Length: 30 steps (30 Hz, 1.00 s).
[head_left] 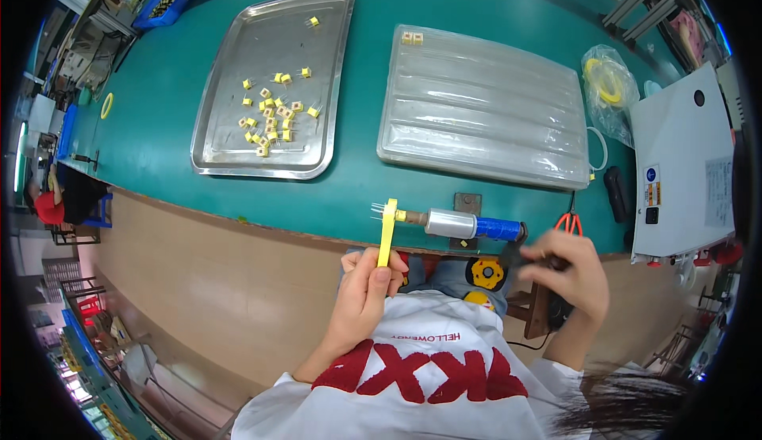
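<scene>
My left hand (361, 293) pinches a strip of yellow tape (386, 237) and holds it taut, up toward a small yellow component with thin metal pins (391, 208). That component sits on the tip of a hand-cranked spindle (452, 224), with a silver and blue barrel, at the table's front edge. At the barrel's right end, my right hand (571, 273) has its fingers closed around the dark crank handle (516, 257), which is somewhat blurred.
Left of centre lies a metal tray (337, 90) holding several yellow components. A clear ribbed plastic tray (484, 98) has two components in its far left corner. Orange-handled pliers (568, 222), a bag of yellow tape rolls (607, 86) and a white machine (686, 162) stand at right. A blue bin (186, 9) is far left.
</scene>
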Each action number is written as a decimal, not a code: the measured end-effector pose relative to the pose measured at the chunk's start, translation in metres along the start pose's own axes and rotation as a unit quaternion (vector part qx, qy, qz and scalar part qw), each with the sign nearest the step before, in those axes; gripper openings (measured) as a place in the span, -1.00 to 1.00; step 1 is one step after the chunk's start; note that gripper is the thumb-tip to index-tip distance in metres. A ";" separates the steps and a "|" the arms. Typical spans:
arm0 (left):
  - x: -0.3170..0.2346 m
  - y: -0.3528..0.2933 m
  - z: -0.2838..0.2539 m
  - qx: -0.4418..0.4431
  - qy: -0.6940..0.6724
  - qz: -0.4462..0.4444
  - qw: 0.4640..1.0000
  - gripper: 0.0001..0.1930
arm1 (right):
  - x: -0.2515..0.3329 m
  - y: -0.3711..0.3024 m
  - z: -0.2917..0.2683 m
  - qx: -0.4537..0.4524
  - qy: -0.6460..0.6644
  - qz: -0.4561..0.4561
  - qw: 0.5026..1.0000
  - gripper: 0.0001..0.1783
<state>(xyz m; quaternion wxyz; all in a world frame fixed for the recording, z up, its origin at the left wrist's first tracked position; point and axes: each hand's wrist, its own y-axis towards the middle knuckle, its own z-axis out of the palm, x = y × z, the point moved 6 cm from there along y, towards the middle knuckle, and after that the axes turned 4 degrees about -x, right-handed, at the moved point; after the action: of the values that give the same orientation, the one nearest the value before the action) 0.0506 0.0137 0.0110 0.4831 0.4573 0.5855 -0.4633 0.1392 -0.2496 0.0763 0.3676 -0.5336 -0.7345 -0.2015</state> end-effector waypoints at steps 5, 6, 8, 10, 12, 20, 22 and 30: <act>-0.003 0.004 0.002 0.022 -0.007 0.007 1.000 -0.75 | 0.035 -0.013 -0.049 -0.100 0.061 -0.092 0.989 -0.66; 0.001 0.003 0.002 0.017 -0.014 0.002 1.000 -0.75 | 0.027 -0.002 -0.049 -0.159 0.100 -0.042 0.981 -0.66; 0.007 0.001 0.001 0.009 -0.022 -0.005 1.000 -0.75 | 0.003 0.028 -0.036 -0.220 0.118 0.035 0.968 -0.70; 0.007 0.003 0.000 0.016 -0.015 0.009 1.000 -0.60 | -0.010 0.040 -0.016 -0.149 0.046 0.038 0.987 -0.74; 0.003 0.006 0.001 0.026 -0.010 0.003 1.000 -0.60 | -0.024 0.032 0.004 -0.050 0.026 0.027 0.998 -0.71; 0.002 0.012 0.003 0.019 0.000 0.008 1.000 -0.74 | 0.021 0.010 -0.059 -0.142 0.076 -0.062 0.985 -0.64; 0.009 0.012 0.003 0.003 -0.024 -0.001 1.000 -0.72 | 0.000 0.041 -0.042 -0.173 0.046 0.007 0.984 -0.72; 0.004 0.032 0.001 0.015 -0.039 -0.042 0.998 -0.73 | -0.007 -0.022 -0.007 0.036 0.070 -0.027 0.997 -0.64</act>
<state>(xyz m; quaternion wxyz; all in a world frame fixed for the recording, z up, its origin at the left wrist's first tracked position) 0.0813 0.0183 0.0034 0.4790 0.4211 0.5777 -0.5094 0.1225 -0.2666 0.0775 0.4318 -0.4848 -0.7277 -0.2215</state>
